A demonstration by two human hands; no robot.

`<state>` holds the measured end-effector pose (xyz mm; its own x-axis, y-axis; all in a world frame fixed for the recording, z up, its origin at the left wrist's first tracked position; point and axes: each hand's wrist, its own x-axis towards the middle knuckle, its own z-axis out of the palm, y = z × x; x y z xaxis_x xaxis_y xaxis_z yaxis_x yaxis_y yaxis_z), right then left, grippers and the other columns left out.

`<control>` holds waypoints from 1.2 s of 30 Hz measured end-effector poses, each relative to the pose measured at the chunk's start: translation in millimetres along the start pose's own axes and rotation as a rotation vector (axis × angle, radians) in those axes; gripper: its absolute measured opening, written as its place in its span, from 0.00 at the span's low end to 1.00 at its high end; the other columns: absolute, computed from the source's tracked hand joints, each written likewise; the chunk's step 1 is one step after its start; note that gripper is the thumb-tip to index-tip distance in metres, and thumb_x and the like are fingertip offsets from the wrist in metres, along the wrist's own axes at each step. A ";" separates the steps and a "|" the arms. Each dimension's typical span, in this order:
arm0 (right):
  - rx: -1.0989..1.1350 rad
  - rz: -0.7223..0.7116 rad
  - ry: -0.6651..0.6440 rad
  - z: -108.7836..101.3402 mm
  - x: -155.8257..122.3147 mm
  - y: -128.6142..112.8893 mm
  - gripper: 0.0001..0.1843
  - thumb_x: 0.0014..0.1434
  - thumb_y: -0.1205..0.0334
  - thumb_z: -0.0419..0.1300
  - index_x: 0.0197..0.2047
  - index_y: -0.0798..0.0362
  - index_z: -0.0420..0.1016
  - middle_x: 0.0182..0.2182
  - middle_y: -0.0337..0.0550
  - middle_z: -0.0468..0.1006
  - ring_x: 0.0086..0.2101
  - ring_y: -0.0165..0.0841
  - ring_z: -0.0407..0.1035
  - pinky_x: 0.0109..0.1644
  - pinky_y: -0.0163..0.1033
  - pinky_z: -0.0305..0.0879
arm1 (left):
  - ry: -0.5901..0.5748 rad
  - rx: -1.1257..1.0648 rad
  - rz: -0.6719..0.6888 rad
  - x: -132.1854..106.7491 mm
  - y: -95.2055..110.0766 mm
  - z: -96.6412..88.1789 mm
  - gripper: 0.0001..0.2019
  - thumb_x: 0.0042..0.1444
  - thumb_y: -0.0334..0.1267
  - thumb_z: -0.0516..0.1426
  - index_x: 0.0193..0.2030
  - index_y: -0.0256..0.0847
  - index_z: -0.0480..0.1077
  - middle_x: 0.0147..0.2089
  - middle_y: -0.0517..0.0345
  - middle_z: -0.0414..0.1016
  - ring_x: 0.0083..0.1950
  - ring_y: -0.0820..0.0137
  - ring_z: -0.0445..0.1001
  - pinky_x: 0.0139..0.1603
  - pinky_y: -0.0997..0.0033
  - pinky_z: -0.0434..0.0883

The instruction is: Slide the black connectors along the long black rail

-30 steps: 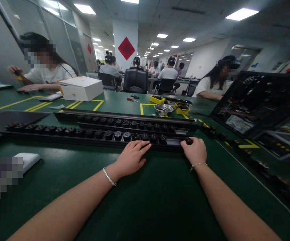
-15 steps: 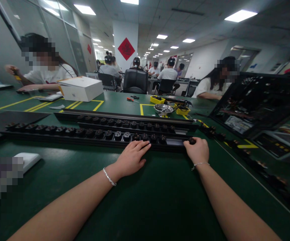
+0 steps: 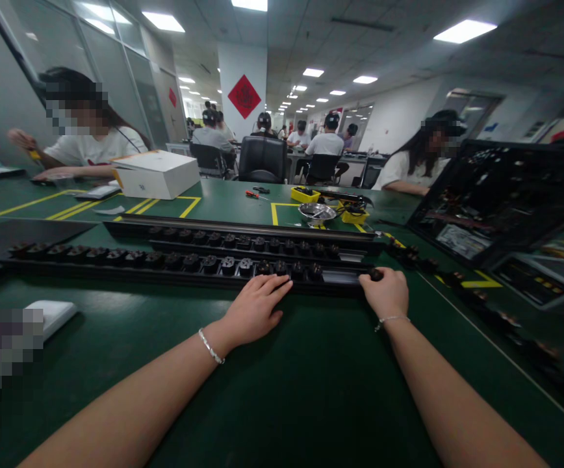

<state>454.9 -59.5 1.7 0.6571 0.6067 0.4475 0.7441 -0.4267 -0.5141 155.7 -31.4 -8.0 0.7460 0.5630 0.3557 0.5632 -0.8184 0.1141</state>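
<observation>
A long black rail point(image 3: 116, 274) lies across the table in front of me, carrying a row of small black modules point(image 3: 191, 261), some with metal contacts on top. My left hand point(image 3: 257, 309) rests with its fingers stretched over the rail's front edge, just below the modules near its right part. At the rail's right end, my right hand point(image 3: 388, 292) is closed in a pinch round a small black module point(image 3: 375, 275), mostly covered by the fingers. A bare grey stretch of channel point(image 3: 341, 276) shows between that hand and the last seated module.
Behind lies a second black rail point(image 3: 243, 227) with more modules. Loose modules point(image 3: 479, 297) run in a line down the right side, beside an open black case point(image 3: 501, 195). Farther back stand a metal bowl point(image 3: 317, 213), yellow trays point(image 3: 305, 194) and a white box point(image 3: 158, 174). Co-workers sit around.
Both hands stay almost in place on the rail. The view has shifted very slightly.
</observation>
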 end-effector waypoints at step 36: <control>-0.084 0.161 0.217 -23.3 60.4 103.5 0.20 0.47 0.55 0.55 0.41 0.57 0.75 0.30 0.49 0.68 0.41 0.44 0.62 0.48 0.44 0.59 | 0.003 -0.001 -0.003 -0.6 1.5 -2.2 0.31 0.55 0.36 0.55 0.66 0.47 0.53 0.67 0.58 0.56 0.64 0.61 0.56 0.64 0.56 0.56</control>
<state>574.4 -82.6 -7.4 0.7715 0.3725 0.5158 0.6294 -0.5655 -0.5330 155.3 -33.2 -6.0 0.7434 0.5647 0.3584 0.5648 -0.8170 0.1159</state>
